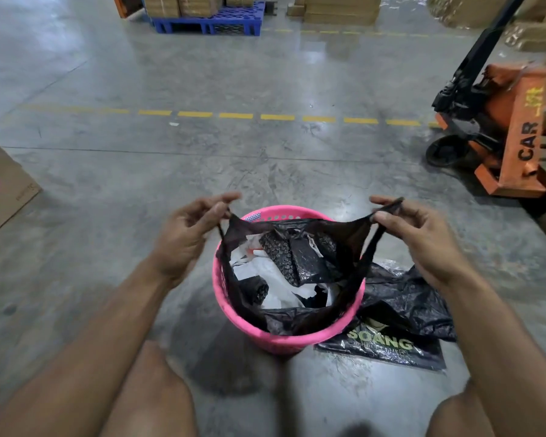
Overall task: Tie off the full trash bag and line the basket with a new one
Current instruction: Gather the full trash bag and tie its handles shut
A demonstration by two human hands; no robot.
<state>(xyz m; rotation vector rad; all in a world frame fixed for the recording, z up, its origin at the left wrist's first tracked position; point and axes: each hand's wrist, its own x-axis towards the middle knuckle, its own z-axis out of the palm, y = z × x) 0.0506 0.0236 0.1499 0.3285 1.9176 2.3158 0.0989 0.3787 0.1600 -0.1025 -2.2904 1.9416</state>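
Observation:
A pink plastic basket (243, 329) stands on the concrete floor between my knees. Inside it is a black trash bag (338, 241) filled with crumpled white paper and black wrapping. My left hand (189, 234) pinches the bag's left handle loop above the rim. My right hand (423, 238) pinches the right handle loop, stretched up and outward. A second black bag (401, 310) with yellow lettering lies flat on the floor just right of the basket.
An orange pallet jack (498, 127) stands at the right. A cardboard box (0, 184) lies at the left edge. A blue pallet (208, 22) with stacked cartons is far ahead, behind a dashed yellow floor line (237, 116).

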